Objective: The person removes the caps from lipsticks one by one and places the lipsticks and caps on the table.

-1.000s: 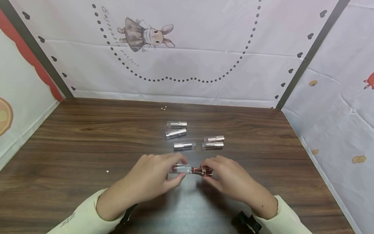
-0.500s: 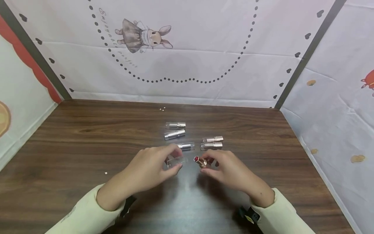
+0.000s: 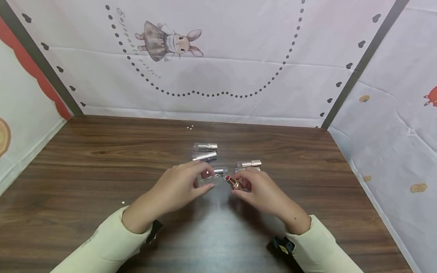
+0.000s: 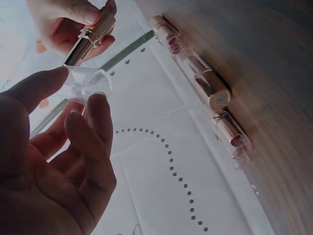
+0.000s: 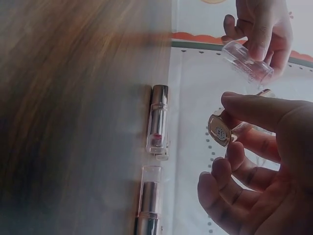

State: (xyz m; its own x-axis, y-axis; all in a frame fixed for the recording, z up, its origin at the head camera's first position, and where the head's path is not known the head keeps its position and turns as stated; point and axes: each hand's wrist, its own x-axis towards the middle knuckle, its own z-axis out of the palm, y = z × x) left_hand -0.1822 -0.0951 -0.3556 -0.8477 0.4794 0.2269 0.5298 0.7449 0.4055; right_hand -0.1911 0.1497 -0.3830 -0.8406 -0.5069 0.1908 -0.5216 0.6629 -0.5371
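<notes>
My left hand (image 3: 186, 184) pinches a clear lipstick cap (image 5: 247, 62) between thumb and fingers. In my right hand (image 3: 261, 189) is an uncapped lipstick (image 3: 234, 182), gripped by its gold base, its red tip pointing up and to the left. Cap and lipstick are held above the table, facing each other with a small gap in the head view. The left wrist view shows the gold lipstick tube (image 4: 90, 39) right behind the cap's rim. The right wrist view shows the base end, with a small round label, between my right thumb and fingers.
Several capped lipsticks lie on the wooden table (image 3: 85, 159) beyond my hands: silver ones such as the far lipstick (image 3: 205, 146) at left, and a rose-gold lipstick (image 3: 249, 163) at right. Small white bits (image 3: 190, 127) lie near the back. Printed cloth walls (image 3: 218, 76) enclose the table.
The cap was in line with the lipstick at first; now they are apart. The lipstick has turned its red tip upward, and both hands have moved slightly away from the body.
</notes>
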